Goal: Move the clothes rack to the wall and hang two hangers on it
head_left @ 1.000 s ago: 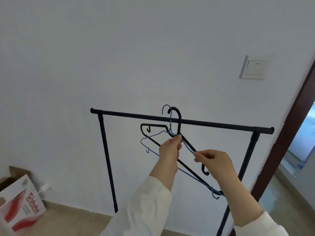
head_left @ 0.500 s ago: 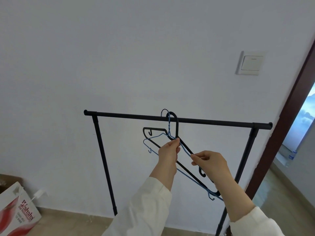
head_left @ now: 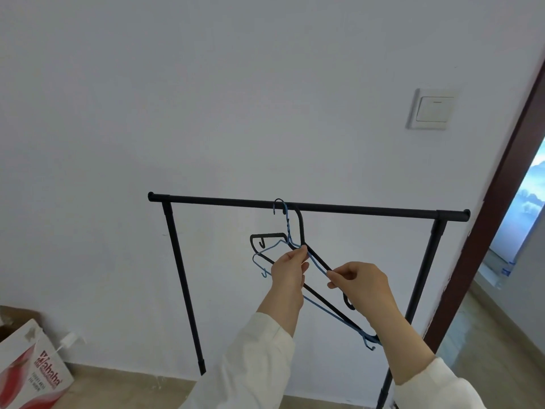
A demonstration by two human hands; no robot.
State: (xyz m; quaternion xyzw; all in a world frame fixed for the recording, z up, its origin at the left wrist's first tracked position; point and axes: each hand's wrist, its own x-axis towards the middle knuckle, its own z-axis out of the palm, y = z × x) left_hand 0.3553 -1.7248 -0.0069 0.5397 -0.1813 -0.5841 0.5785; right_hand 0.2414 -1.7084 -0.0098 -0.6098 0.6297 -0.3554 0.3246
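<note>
A black clothes rack [head_left: 224, 199] stands against the white wall, its top bar running left to right. Two hangers overlap below the bar: a thick black hanger [head_left: 301, 228] and a thin blue wire hanger [head_left: 286, 222]. Both hooks are at the bar, looped over it near its middle. My left hand [head_left: 290, 268] pinches the hangers at the neck just under the hooks. My right hand [head_left: 361, 283] grips their right arms lower down. The hangers tilt down to the right.
A light switch [head_left: 433, 109] is on the wall at upper right. A dark brown door frame [head_left: 495, 202] borders the rack's right end. A red and white cardboard box [head_left: 29, 370] sits on the floor at lower left, with a white plug [head_left: 69, 339] beside it.
The hangers' hooks, first raised above the bar, have come down onto it. Both hands kept their hold and the view shifted slightly.
</note>
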